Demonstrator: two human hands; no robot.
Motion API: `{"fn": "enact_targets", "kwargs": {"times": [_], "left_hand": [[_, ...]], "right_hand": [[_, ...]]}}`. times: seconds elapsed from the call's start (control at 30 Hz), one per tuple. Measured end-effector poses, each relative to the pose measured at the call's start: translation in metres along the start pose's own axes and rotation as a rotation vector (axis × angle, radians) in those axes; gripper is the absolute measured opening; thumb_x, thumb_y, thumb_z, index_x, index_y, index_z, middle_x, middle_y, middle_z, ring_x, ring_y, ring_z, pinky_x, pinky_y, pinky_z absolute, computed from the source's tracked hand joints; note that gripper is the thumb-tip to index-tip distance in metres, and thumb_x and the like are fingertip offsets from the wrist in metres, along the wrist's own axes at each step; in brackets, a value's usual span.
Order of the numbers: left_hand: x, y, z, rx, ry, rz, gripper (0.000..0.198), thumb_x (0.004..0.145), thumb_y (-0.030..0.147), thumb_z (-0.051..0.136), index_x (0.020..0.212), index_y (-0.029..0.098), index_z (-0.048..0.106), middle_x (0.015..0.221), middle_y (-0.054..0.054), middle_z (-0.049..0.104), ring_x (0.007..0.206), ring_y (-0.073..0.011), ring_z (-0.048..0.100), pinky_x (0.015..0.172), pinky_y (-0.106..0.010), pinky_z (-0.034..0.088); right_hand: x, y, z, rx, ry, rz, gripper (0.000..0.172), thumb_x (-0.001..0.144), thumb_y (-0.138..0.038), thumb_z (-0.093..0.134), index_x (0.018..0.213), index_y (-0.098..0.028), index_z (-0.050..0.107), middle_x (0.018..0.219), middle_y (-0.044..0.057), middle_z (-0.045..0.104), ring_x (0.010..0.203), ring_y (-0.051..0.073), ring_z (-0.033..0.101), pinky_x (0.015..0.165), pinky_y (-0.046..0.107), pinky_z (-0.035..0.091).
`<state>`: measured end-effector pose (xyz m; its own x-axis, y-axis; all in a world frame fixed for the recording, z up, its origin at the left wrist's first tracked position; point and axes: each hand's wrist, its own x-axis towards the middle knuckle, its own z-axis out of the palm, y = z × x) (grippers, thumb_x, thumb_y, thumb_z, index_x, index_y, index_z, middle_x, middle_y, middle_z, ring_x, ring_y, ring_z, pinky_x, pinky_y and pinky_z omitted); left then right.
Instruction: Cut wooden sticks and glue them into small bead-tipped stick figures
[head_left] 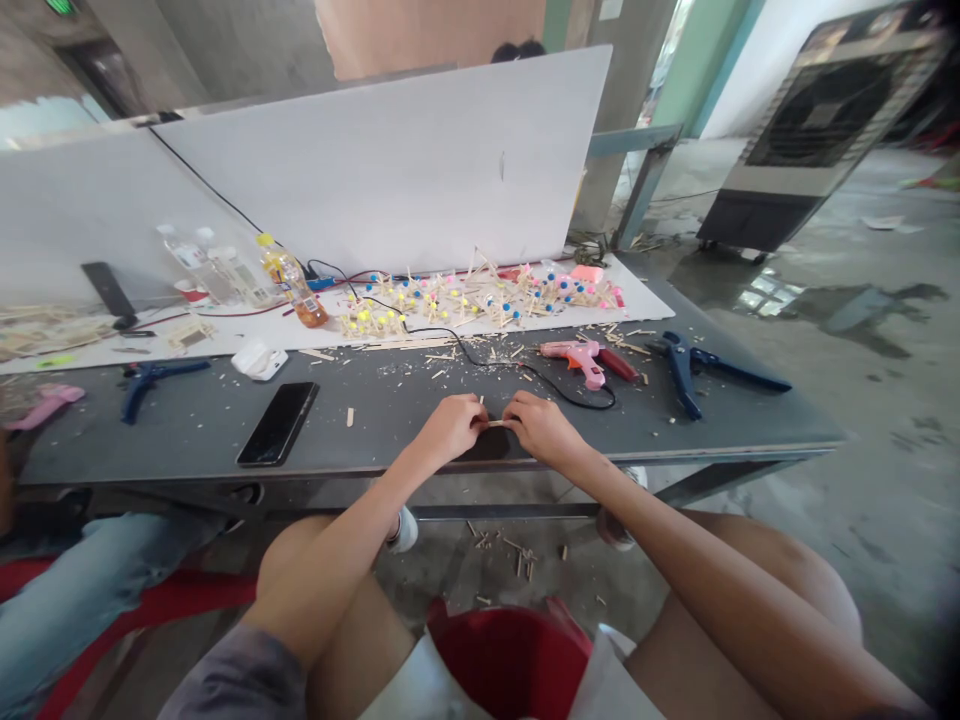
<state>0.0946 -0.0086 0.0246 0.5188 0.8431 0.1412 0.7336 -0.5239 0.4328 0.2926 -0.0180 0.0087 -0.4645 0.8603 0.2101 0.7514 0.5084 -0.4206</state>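
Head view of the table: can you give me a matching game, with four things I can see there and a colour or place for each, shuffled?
Things:
1. glue gun
2. phone
3. small stick
4. bottle

Descriptions:
A. pinched between the left hand and the right hand
B. yellow cap
C. pink
D. black, lying flat on the table

Pairs: 1-C, 2-D, 3-A, 4-B.
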Motion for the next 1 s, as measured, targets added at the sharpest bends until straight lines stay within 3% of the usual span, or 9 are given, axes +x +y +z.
{"fn": "enact_targets", "kwargs": {"times": [0.37, 0.7, 1.0], "left_hand": [[-0.0004, 0.0024, -0.0062, -0.022, -0.036, -0.054, 0.009, 0.082, 0.016, 0.067, 0.081, 0.016, 0.075, 0.079, -0.006, 0.068, 0.071, -0.016, 0.063, 0.066, -0.025, 0.045], [0.001, 0.0001, -0.0039, -0.009, -0.018, -0.023, 0.012, 0.084, 0.012, 0.063, 0.08, 0.016, 0.074, 0.079, -0.005, 0.067, 0.072, -0.0162, 0.062, 0.068, -0.026, 0.043], [-0.0011, 0.0041, -0.0043, -0.028, -0.021, -0.037, 0.01, 0.085, 0.021, 0.066, 0.079, 0.016, 0.072, 0.078, -0.005, 0.066, 0.07, -0.0157, 0.062, 0.065, -0.025, 0.043]], "right_hand": [[0.0025, 0.0006, 0.0004, -0.061, -0.083, 0.015, 0.014, 0.095, -0.014, 0.052, 0.097, -0.014, 0.066, 0.102, 0.009, 0.061, 0.085, 0.016, 0.06, 0.078, 0.025, 0.043], [0.0054, -0.0004, 0.0013, -0.117, -0.13, 0.014, 0.016, 0.096, -0.014, 0.049, 0.1, -0.013, 0.064, 0.104, 0.011, 0.06, 0.085, 0.019, 0.06, 0.076, 0.028, 0.042], [0.0082, 0.0009, -0.0023, -0.067, -0.16, 0.039, 0.016, 0.096, -0.015, 0.05, 0.099, -0.013, 0.066, 0.103, 0.011, 0.064, 0.088, 0.019, 0.062, 0.079, 0.027, 0.042]]}}
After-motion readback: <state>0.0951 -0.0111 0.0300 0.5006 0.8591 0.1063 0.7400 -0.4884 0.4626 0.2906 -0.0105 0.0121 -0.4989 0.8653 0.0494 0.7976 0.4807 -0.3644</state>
